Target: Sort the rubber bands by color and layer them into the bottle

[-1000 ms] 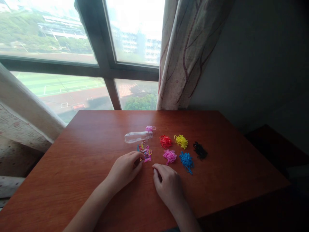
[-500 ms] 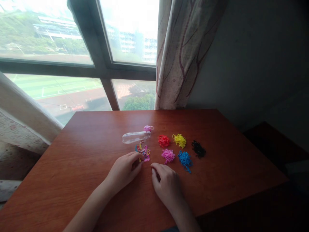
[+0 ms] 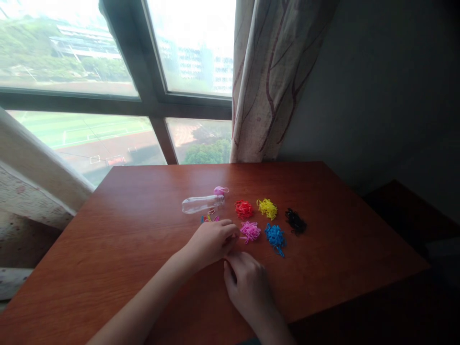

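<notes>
My left hand (image 3: 215, 241) reaches across to the left edge of the pink rubber band pile (image 3: 250, 231), its fingers bent together. What those fingertips hold, if anything, is too small to make out. My right hand (image 3: 247, 275) rests on the table just nearer to me, fingers curled in, with nothing visible in them. The two hands overlap or nearly touch at the fingers. Partly covered by my left hand is a mixed heap of coloured rubber bands (image 3: 208, 219). Sorted rubber bands lie to the right: a red pile (image 3: 244, 209), a yellow pile (image 3: 267, 209), a blue pile (image 3: 275, 237) and a black pile (image 3: 295, 221).
A clear plastic bottle (image 3: 201, 204) lies on its side behind the mixed heap. Beside its mouth is a pink cap with a loop (image 3: 219, 190). The brown wooden table (image 3: 143, 206) stands against a window, with a curtain (image 3: 273, 81) behind it.
My left hand has moved right, from the mixed heap to the edge of the pink pile. It now covers part of the heap. My right hand has barely shifted.
</notes>
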Demonstrator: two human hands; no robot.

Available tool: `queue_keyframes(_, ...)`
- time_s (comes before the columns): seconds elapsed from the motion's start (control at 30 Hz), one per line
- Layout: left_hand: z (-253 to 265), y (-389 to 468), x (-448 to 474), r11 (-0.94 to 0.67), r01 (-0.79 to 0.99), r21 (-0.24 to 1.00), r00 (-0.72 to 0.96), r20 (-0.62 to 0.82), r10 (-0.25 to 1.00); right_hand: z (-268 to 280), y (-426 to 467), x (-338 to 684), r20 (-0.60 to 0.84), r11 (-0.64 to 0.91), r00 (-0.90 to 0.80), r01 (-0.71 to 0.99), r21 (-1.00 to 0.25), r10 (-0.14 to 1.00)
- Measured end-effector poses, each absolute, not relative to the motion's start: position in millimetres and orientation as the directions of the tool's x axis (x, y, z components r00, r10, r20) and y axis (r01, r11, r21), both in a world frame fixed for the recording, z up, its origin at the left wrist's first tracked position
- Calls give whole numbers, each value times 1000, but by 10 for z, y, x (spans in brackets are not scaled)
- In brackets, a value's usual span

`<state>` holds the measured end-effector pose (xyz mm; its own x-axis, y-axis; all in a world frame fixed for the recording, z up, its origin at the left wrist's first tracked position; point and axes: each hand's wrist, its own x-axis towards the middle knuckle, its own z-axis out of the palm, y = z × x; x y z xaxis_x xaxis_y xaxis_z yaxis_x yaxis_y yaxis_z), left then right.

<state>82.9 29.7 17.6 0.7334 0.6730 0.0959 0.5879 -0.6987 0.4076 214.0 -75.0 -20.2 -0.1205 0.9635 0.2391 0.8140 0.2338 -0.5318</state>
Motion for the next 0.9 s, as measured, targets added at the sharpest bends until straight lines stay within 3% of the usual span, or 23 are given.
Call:
queue_keyframes(0.17,158,403,1029,-794,558,240,800,96,592,-214,-764,2142,230,217,-105,811,-543,968)
queue_keyframes(0.4,191,422,946,-786,580,212,790,90,607,-201,-744,2150,258,237,-105,795,-559,960)
queue_keyframes(0.6,195,396,447,-628,698,344,608,179,774,-181,-740,2142,249,222,-89,782,-582,965)
queue_keyframes(0.77,119,302,67,-449,769,456,434,144,889,-190,-707,2122,233,181,-52,799,-574,971)
queue_keyframes(0.9,81,269,-15,-399,776,489,410,90,908,-187,-664,2105,228,156,-35,827,-540,973)
